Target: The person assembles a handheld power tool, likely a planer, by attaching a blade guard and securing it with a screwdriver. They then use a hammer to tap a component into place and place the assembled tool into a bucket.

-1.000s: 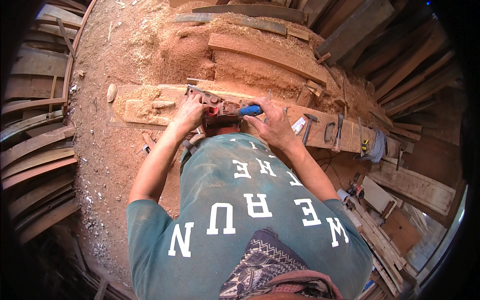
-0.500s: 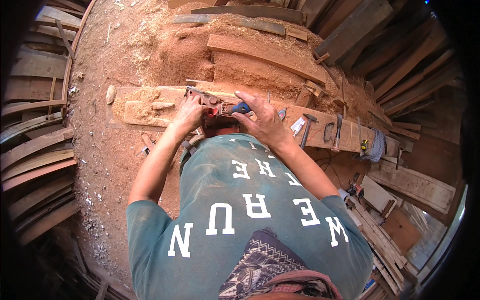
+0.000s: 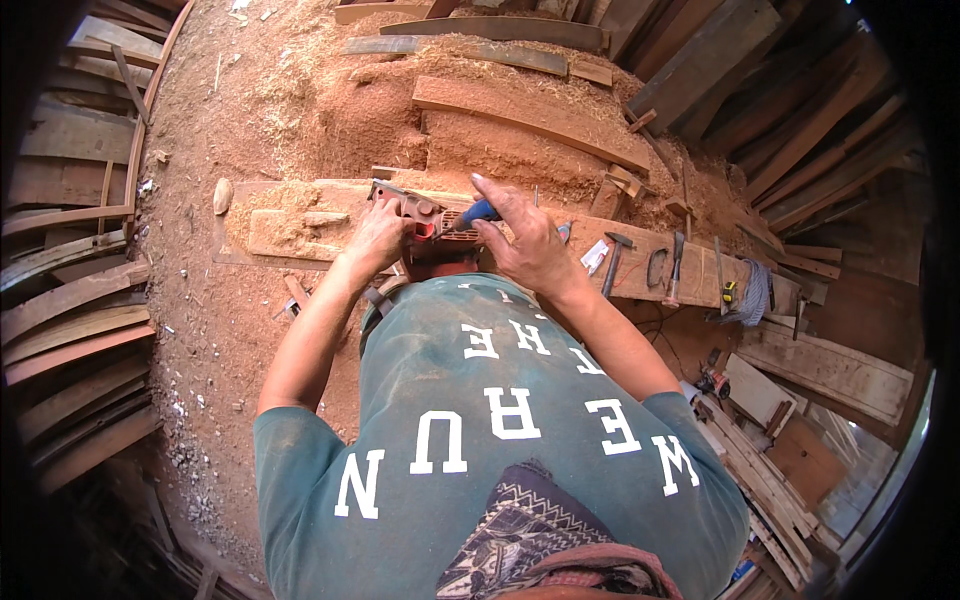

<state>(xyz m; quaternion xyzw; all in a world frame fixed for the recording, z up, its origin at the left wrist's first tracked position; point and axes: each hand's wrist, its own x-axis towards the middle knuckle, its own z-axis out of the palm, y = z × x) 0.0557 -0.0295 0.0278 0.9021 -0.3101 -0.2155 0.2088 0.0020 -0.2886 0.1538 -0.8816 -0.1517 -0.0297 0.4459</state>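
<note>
A reddish-brown electric hand planer (image 3: pixel 428 207) lies on its side on the wooden bench plank in front of my body. My left hand (image 3: pixel 378 238) grips its left end, fingers curled over the body. In my right hand (image 3: pixel 528 240), between thumb and fingers, is the blue handle of a screwdriver (image 3: pixel 475 214). It points left and down at the planer's slotted housing. Whether its tip touches a screw is too small to make out. My torso hides the planer's near side.
Along the plank's right part lie a hammer (image 3: pixel 617 243), a chisel (image 3: pixel 676 262), a tape measure (image 3: pixel 728 292) and a bundle of blue-grey cord (image 3: pixel 757 290). Shavings and a wood block (image 3: pixel 280 230) cover its left end. Sawdust heaps and boards (image 3: pixel 530 120) lie beyond.
The screwdriver's handle has tipped and shifted slightly left, and the fingers of my right hand have moved on it. My left hand stays on the planer.
</note>
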